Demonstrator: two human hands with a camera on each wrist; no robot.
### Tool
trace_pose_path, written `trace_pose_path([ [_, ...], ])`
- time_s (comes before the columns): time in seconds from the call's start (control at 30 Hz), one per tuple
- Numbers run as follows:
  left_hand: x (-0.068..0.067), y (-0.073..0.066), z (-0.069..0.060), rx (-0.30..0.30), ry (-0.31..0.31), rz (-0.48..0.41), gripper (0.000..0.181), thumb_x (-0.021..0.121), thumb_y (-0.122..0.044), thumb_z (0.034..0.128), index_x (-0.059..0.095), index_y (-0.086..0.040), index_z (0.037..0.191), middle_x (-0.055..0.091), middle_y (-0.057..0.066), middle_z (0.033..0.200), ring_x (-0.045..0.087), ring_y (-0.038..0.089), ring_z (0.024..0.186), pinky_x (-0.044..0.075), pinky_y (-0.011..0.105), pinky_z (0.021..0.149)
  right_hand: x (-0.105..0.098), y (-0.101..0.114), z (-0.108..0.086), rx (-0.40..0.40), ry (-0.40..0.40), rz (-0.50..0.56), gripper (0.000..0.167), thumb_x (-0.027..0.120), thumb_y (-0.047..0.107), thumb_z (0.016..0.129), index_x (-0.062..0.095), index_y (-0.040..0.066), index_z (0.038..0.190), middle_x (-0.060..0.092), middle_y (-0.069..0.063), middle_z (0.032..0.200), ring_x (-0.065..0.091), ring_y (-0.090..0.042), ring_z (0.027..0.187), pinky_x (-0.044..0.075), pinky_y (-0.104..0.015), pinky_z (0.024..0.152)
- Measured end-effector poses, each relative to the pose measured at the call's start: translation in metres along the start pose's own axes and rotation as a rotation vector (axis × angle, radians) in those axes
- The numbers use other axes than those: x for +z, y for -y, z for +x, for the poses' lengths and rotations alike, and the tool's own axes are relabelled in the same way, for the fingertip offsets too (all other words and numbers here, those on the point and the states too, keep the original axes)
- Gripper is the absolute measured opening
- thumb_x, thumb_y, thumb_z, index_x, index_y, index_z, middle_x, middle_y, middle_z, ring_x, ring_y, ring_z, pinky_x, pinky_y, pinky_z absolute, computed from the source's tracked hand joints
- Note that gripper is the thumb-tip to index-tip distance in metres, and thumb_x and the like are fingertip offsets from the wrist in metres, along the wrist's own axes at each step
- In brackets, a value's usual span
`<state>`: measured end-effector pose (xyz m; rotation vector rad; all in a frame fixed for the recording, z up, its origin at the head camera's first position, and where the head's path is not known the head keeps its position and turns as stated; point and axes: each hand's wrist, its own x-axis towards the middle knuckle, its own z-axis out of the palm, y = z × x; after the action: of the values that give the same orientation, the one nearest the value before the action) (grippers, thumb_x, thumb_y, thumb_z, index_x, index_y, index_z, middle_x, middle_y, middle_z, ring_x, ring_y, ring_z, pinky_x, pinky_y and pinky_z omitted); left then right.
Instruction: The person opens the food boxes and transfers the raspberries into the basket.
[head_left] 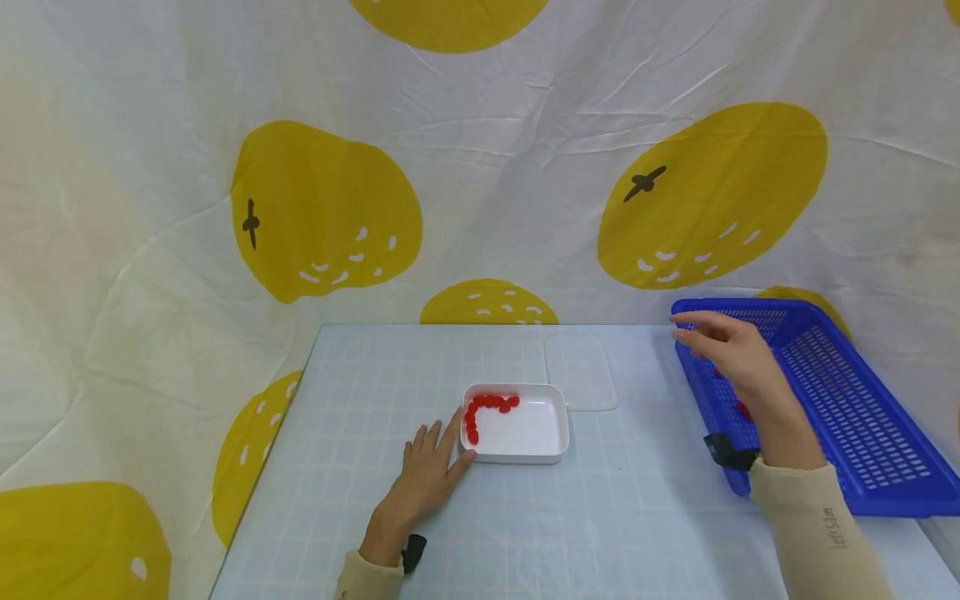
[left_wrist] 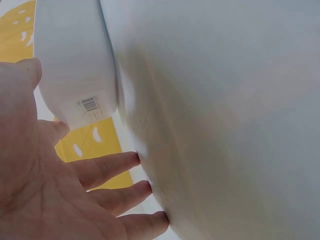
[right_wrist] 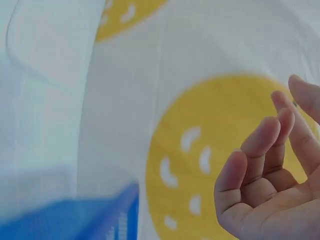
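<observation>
A shallow white box (head_left: 525, 442) stands on the table, with several small red pieces (head_left: 490, 401) along its left and back inner sides. My left hand (head_left: 425, 473) lies spread at the box's left end, thumb and forefinger against it. In the left wrist view, the other fingertips (left_wrist: 145, 187) rest on the table. Over the left side of a blue basket (head_left: 862, 400) hovers my right hand (head_left: 738, 354). Its thumb and forefinger stand apart with nothing visible between them, and the other fingers are loosely bent. A few red pieces (head_left: 744, 410) lie in the basket, partly hidden by that arm.
A clear, flat lid (head_left: 581, 372) lies behind the box's right end, joined to or touching its right side. A white cloth (head_left: 510, 192) with yellow fruit prints hangs behind the table (head_left: 585, 525). The basket takes up the table's right side.
</observation>
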<state>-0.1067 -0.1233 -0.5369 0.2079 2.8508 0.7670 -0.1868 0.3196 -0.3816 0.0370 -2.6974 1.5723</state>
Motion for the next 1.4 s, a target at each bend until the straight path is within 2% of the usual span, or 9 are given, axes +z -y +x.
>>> trace_pose_path([
  [0.13, 0.000, -0.001, 0.000, -0.007, 0.003, 0.002, 0.079, 0.053, -0.056, 0.0980, 0.014, -0.031, 0.162, 0.031, 0.020, 0.158, 0.018, 0.048, 0.146, 0.013, 0.070, 0.112, 0.041, 0.009, 0.000, -0.104, 0.049, 0.070, 0.038, 0.068, 0.026, 0.097, 0.066, 0.005, 0.129, 0.061, -0.005, 0.087, 0.055, -0.019, 0.084, 0.051, -0.023, 0.072],
  [0.23, 0.000, 0.000, 0.000, -0.007, 0.004, 0.001, 0.078, 0.052, -0.056, 0.0983, 0.014, -0.032, 0.162, 0.031, 0.020, 0.158, 0.018, 0.048, 0.146, 0.012, 0.070, 0.112, 0.070, 0.012, 0.003, -0.124, 0.096, 0.093, 0.037, 0.069, 0.026, 0.097, 0.067, 0.005, 0.128, 0.060, -0.012, 0.086, 0.055, -0.023, 0.083, 0.049, -0.029, 0.072],
  [0.4, 0.000, 0.000, 0.000, -0.002, 0.006, -0.003, 0.078, 0.051, -0.057, 0.0984, 0.013, -0.032, 0.162, 0.031, 0.021, 0.158, 0.017, 0.048, 0.146, 0.012, 0.069, 0.112, 0.113, 0.014, 0.006, -0.091, 0.185, 0.126, 0.037, 0.070, 0.029, 0.096, 0.069, 0.010, 0.127, 0.059, -0.020, 0.089, 0.054, -0.031, 0.085, 0.046, -0.032, 0.069],
  [0.57, 0.000, -0.001, 0.000, -0.012, 0.011, 0.003, 0.079, 0.053, -0.056, 0.0980, 0.014, -0.032, 0.162, 0.031, 0.020, 0.158, 0.017, 0.047, 0.146, 0.012, 0.069, 0.112, 0.152, 0.013, 0.008, -0.056, 0.261, 0.166, 0.034, 0.072, 0.029, 0.094, 0.071, 0.013, 0.125, 0.060, -0.014, 0.089, 0.055, -0.031, 0.085, 0.048, -0.031, 0.071],
  [0.67, 0.000, -0.001, 0.000, -0.015, 0.014, 0.004, 0.079, 0.053, -0.057, 0.0978, 0.015, -0.031, 0.162, 0.031, 0.020, 0.158, 0.017, 0.047, 0.146, 0.012, 0.069, 0.112, 0.173, 0.012, 0.009, -0.060, 0.308, 0.203, 0.033, 0.070, 0.024, 0.096, 0.070, 0.009, 0.125, 0.061, -0.011, 0.088, 0.055, -0.030, 0.085, 0.049, -0.032, 0.073],
  [0.9, -0.001, -0.002, 0.002, -0.013, 0.012, 0.004, 0.079, 0.053, -0.057, 0.0974, 0.015, -0.032, 0.162, 0.031, 0.020, 0.158, 0.018, 0.048, 0.146, 0.013, 0.070, 0.112, 0.208, 0.009, 0.012, -0.059, 0.389, 0.239, 0.029, 0.063, 0.009, 0.098, 0.068, 0.002, 0.126, 0.066, -0.017, 0.097, 0.058, -0.032, 0.087, 0.051, -0.036, 0.077],
  [1.17, -0.001, -0.002, 0.001, 0.001, 0.009, 0.009, 0.080, 0.055, -0.056, 0.0975, 0.014, -0.032, 0.162, 0.031, 0.020, 0.158, 0.018, 0.048, 0.146, 0.013, 0.069, 0.112, 0.232, 0.003, 0.007, -0.061, 0.434, 0.296, 0.032, 0.067, 0.021, 0.097, 0.069, 0.005, 0.125, 0.070, -0.010, 0.106, 0.057, -0.048, 0.099, 0.050, -0.055, 0.085],
  [1.3, -0.001, -0.001, 0.001, -0.002, 0.009, 0.008, 0.079, 0.054, -0.056, 0.0975, 0.014, -0.032, 0.162, 0.032, 0.021, 0.158, 0.018, 0.048, 0.146, 0.013, 0.069, 0.112, 0.245, -0.003, 0.004, -0.054, 0.451, 0.253, 0.035, 0.072, 0.027, 0.094, 0.071, 0.012, 0.126, 0.071, -0.004, 0.110, 0.060, -0.043, 0.092, 0.053, -0.054, 0.082],
  [1.4, -0.001, 0.000, 0.001, 0.003, 0.006, 0.009, 0.079, 0.054, -0.056, 0.0977, 0.014, -0.032, 0.162, 0.032, 0.021, 0.158, 0.018, 0.049, 0.146, 0.013, 0.070, 0.112, 0.255, -0.007, 0.005, -0.096, 0.475, 0.213, 0.034, 0.073, 0.026, 0.094, 0.071, 0.011, 0.125, 0.069, -0.005, 0.117, 0.059, -0.034, 0.085, 0.055, -0.046, 0.076],
])
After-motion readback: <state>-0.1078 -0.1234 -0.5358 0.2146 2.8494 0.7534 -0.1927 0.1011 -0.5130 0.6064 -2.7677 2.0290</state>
